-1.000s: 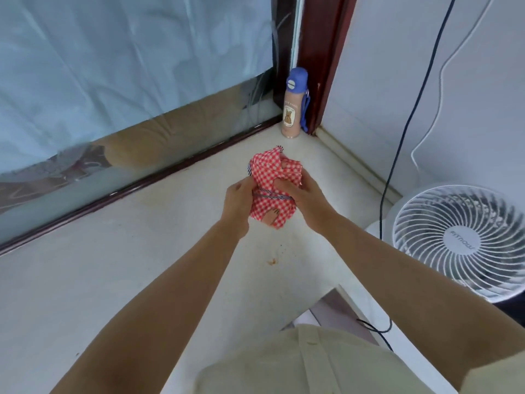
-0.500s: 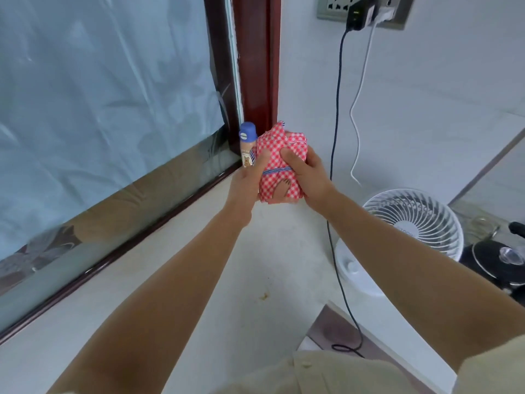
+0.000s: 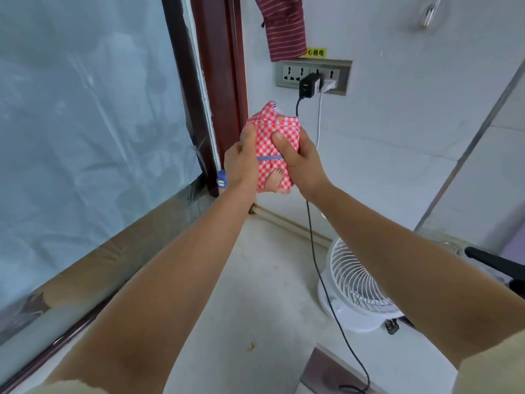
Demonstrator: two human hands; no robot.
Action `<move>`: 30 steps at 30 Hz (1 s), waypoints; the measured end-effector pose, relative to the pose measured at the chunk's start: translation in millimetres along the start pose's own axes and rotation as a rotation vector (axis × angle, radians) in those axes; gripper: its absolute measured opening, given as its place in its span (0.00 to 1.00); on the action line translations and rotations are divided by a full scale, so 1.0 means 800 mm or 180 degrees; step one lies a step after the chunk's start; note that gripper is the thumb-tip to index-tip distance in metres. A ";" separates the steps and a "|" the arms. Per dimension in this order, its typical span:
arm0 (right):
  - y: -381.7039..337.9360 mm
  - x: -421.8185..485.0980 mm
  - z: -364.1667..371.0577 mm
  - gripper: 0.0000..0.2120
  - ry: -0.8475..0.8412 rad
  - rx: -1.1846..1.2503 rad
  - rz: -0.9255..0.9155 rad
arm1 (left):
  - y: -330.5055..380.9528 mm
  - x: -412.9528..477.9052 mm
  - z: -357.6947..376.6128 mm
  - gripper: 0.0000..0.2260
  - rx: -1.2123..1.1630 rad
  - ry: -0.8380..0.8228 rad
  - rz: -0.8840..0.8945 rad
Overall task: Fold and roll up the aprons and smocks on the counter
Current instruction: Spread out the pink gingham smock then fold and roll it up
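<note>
At your far left the window [image 3: 85, 137] is covered with a pale, wrinkled film, and a dark red frame [image 3: 218, 81] runs up beside it. Just past that frame, the blue cap of a bottle [image 3: 221, 180] peeks out behind your left wrist. Your left hand [image 3: 241, 163] grips the left side of the rolled red-checked apron [image 3: 270, 149], thumb lying up its front. The bundle is raised in the air, well above the table [image 3: 270, 280], in front of the wall corner. Your right hand [image 3: 301, 163] clasps its right side, thumb pressed into the front, the fingers wrapped behind. Above hangs a dark red striped cloth [image 3: 284, 27], and below it is a socket strip [image 3: 287, 75] with a black charger [image 3: 309, 85] plugged in. Its black cable [image 3: 315, 251] drops behind your right wrist and down across the table. Further right a white fan [image 3: 355, 282] stands on the table near the wall, partly hidden by your right forearm.
</note>
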State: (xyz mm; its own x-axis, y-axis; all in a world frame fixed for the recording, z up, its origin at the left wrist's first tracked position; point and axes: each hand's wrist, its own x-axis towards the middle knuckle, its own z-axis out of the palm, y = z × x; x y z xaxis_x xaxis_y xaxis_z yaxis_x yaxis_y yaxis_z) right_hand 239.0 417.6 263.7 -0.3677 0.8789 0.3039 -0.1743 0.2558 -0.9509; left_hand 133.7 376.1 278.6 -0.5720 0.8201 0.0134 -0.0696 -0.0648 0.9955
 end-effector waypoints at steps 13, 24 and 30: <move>-0.058 0.040 -0.036 0.14 0.0665 0.0382 -0.0217 | 0.069 0.031 0.066 0.17 0.0543 -0.0337 0.0557; -0.103 0.073 -0.099 0.24 0.1058 0.0603 -0.0478 | 0.104 0.030 0.126 0.18 0.0594 -0.1111 0.1322; -0.148 0.071 -0.166 0.23 0.0900 0.0290 -0.0419 | 0.133 0.034 0.173 0.18 0.0431 -0.1779 0.1240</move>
State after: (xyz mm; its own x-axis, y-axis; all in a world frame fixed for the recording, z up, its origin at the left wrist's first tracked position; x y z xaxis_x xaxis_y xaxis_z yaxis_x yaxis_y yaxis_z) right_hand 360.6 490.5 385.6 -0.0706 0.9209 0.3834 -0.2892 0.3490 -0.8914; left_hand 223.9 469.8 398.2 -0.0255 0.9237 0.3823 0.1787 -0.3721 0.9108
